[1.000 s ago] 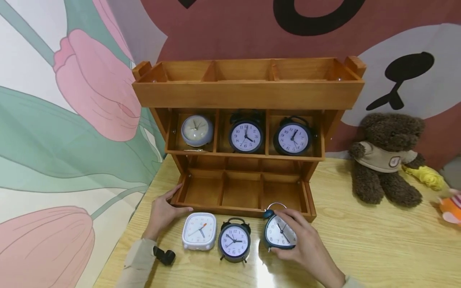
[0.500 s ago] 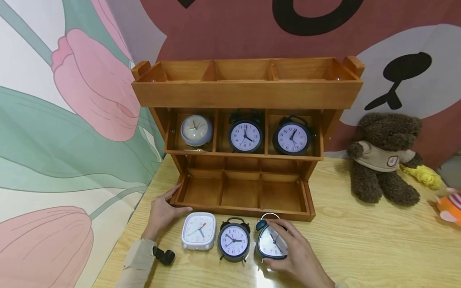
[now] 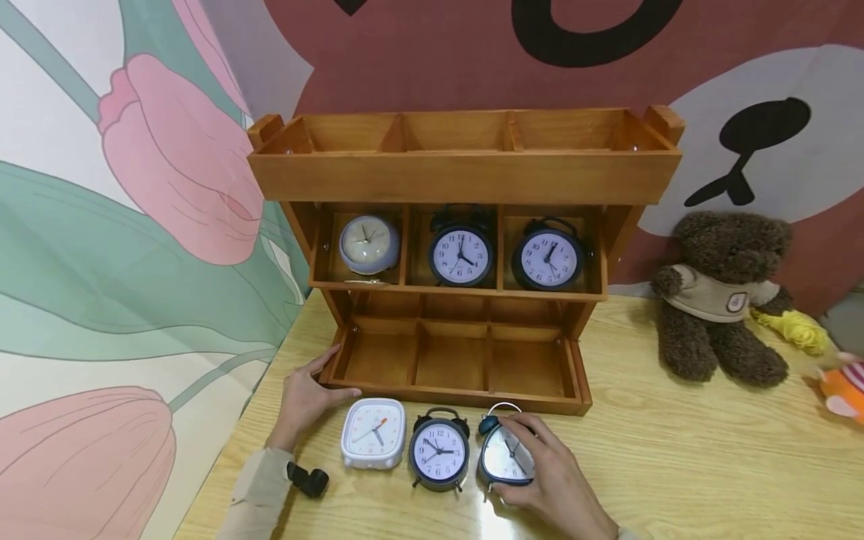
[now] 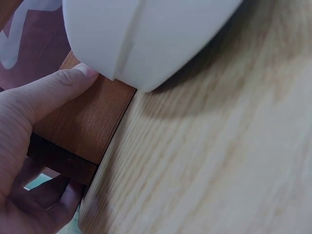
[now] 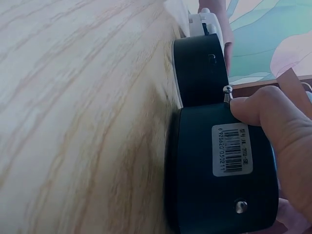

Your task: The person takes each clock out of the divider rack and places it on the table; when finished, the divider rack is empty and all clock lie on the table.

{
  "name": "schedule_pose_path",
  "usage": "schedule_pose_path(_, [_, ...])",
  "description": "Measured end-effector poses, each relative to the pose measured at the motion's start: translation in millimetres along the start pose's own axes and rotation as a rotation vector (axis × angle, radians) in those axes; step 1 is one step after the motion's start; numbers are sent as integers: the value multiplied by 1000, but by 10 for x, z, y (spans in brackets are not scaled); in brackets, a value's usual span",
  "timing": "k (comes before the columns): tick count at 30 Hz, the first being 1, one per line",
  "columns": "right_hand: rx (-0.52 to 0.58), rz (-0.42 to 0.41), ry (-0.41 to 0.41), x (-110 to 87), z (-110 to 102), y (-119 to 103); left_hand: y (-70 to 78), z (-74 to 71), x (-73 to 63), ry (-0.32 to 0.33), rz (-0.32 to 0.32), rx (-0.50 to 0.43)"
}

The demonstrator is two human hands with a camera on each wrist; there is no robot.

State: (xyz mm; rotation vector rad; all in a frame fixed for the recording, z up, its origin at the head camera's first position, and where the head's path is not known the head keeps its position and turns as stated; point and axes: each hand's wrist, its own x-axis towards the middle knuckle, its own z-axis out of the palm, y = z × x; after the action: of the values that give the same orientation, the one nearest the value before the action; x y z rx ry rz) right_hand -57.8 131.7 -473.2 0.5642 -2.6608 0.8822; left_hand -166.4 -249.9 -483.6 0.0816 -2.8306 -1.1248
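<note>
My right hand point(image 3: 555, 472) grips a dark teal alarm clock point(image 3: 501, 459) with a rounded triangular face and a silver handle. In the right wrist view its thumb presses the clock's underside, beside a barcode label point(image 5: 232, 149) and small metal feet. My left hand point(image 3: 305, 403) holds the lower left corner of the brown wooden shelf point(image 3: 459, 180), thumb along the front edge, fingers round the side. Between the hands, a white square clock point(image 3: 373, 435) and a black twin-bell alarm clock point(image 3: 439, 452) lie face up in a row with the teal one.
On the shelf's middle tier sit a round pale blue clock point(image 3: 368, 245) and two black alarm clocks, one in the centre point(image 3: 461, 256), one on the right point(image 3: 548, 259). A brown teddy bear point(image 3: 725, 300) sits at right, by yellow yarn point(image 3: 793, 330) and an orange toy point(image 3: 845, 390).
My right hand has brought the teal clock left and toward me, from the shelf's front edge to beside the black clock. In the last half second it barely shifts. My left hand stays put.
</note>
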Motion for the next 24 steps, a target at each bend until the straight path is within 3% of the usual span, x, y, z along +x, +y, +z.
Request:
schedule_pose_path(10, [-32,82,-81,2,-20,-26,-6,-5,-4,0,-3,1])
schedule_pose_path(18, [-35,103,-141,-34,-42,-19,-7,-5,-5,-2,-14,-1])
schedule_pose_path(24, [-4,120,-120,-40,-143,-2,-1,-5,4,1,-6,1])
